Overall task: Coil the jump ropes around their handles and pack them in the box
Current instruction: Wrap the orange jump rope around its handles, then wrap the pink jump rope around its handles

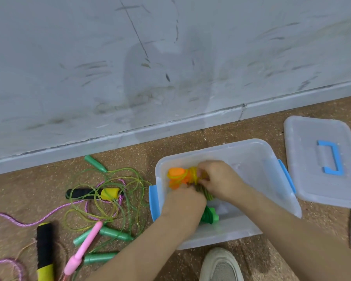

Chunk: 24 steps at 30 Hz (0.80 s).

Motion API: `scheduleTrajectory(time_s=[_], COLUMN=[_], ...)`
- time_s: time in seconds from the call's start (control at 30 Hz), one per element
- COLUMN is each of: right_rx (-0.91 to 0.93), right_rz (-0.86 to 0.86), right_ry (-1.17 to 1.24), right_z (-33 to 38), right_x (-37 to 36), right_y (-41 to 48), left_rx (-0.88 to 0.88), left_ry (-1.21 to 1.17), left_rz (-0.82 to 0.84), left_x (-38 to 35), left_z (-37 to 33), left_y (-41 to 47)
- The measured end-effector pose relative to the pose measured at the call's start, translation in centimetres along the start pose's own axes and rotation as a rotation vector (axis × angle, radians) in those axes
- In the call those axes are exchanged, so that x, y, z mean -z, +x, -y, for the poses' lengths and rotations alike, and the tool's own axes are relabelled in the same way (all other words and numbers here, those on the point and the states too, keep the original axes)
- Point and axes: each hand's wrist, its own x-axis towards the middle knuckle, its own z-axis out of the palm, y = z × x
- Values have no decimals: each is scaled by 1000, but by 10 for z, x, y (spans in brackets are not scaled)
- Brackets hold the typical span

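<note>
My right hand [219, 179] is curled over the wound end of the orange-handled jump rope [179, 176], fingertips pinching its yellow-green coils. My left hand [182, 201] grips the same bundle from the near side, its fingers tucked under and mostly hidden. I hold the bundle inside the clear plastic box [251, 148], towards its left end. Just below it, a green-handled bundle [210, 217] already lies on the box bottom, partly covered by my left wrist. The box has blue latches on its short sides and stands on the brown speckled floor [39, 189] near the scuffed wall [170, 57].

Its lid [304, 138], with a blue handle, lies flat just to the right. Left of the box is a tangle of loose green rope [114, 187] with several green handles, black-and-yellow handles [44, 246], a pink handle [83, 248] and a purple cord [28, 221]. My pale shoe [219, 264] sits in front of the box.
</note>
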Motion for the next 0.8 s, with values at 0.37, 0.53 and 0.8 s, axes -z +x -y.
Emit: scheduleTrajectory(time_s=[0.37,0.53,0.8], right_rx=[-189,-180,237], right_rz=[4,-26,284], right_ry=[-101,22,-126], right_z=[16,44,199], right_x=[1,45,116], right_y=[9,-7,-34], left_rx=[2,39,198], left_ry=[-99,-285,-460], left_rz=[50,-282,-485], left_x=[2,15,56], left_z=[10,28,81], left_y=[15,-25,-149])
